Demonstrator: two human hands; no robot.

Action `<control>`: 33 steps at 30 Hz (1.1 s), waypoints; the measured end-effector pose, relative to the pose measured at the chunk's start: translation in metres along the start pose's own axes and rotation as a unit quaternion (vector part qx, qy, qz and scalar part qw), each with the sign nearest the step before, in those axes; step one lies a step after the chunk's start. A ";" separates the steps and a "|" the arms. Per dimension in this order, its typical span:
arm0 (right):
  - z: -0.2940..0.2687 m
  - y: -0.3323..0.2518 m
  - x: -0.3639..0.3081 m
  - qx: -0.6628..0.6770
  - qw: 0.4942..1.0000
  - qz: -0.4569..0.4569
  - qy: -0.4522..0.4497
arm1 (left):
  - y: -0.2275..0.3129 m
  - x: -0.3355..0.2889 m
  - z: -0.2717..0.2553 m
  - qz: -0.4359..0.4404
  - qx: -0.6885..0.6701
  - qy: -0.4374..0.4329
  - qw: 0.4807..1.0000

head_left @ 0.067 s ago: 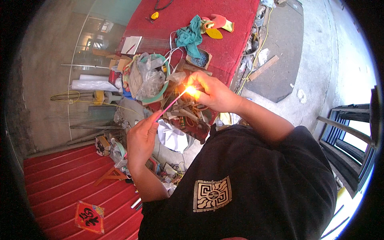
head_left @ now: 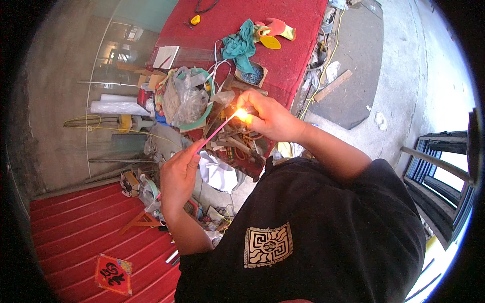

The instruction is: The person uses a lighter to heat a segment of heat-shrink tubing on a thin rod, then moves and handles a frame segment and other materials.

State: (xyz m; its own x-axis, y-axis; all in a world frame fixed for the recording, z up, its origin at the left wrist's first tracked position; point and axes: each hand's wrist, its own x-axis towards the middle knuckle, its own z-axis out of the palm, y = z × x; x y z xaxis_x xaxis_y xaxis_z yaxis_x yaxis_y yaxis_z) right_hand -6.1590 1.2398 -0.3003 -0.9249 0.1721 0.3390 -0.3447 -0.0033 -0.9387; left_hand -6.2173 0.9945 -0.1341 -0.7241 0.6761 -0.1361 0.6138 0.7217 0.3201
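Note:
My left hand [head_left: 178, 179] is closed in a pinch on a thin pink stick [head_left: 216, 132], which slants up and to the right. The stick's far, paler end meets a bright flame [head_left: 241, 113]. Right at this flame, the fingers of my right hand [head_left: 273, 118] are curled together; glare hides what they hold. Beneath both hands lies a heap of wood scraps [head_left: 237, 144] and orange cord at the table's near end.
A red-covered table [head_left: 283, 55] stretches away, bearing a green basin [head_left: 204, 118] with plastic bags, a teal cloth [head_left: 240, 45], gloves [head_left: 277, 28] and a box of small bluish pieces [head_left: 252, 74]. Glass panes [head_left: 129, 45] stand left. A bin with white paper [head_left: 217, 171] sits below my hands.

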 end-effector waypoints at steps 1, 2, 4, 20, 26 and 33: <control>-0.001 -0.001 0.000 -0.004 1.000 0.005 -0.004 | -0.001 0.000 0.000 0.000 0.000 0.000 1.000; -0.001 -0.002 0.000 -0.008 1.000 0.010 -0.007 | -0.001 0.000 0.000 0.000 0.000 -0.001 1.000; 0.000 -0.003 0.000 -0.010 1.000 0.002 -0.004 | -0.001 -0.002 0.000 0.003 0.000 0.003 1.000; -0.007 -0.010 -0.006 -0.039 0.996 0.057 -0.057 | -0.003 -0.001 0.003 0.013 -0.003 0.006 1.000; -0.003 0.035 -0.014 -0.113 0.992 0.018 -0.052 | -0.005 0.000 0.004 0.028 -0.009 0.016 0.999; 0.000 0.062 -0.028 -0.122 0.987 0.082 -0.068 | -0.002 0.000 0.001 0.005 0.000 0.001 1.000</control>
State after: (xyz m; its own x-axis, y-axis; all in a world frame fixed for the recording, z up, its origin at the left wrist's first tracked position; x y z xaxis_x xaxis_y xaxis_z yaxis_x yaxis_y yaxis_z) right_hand -6.1548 1.2345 -0.3683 -0.9836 0.0559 0.1716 -0.1556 0.2192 -0.9632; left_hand -6.2181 0.9934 -0.1356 -0.7188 0.6827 -0.1313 0.6205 0.7152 0.3217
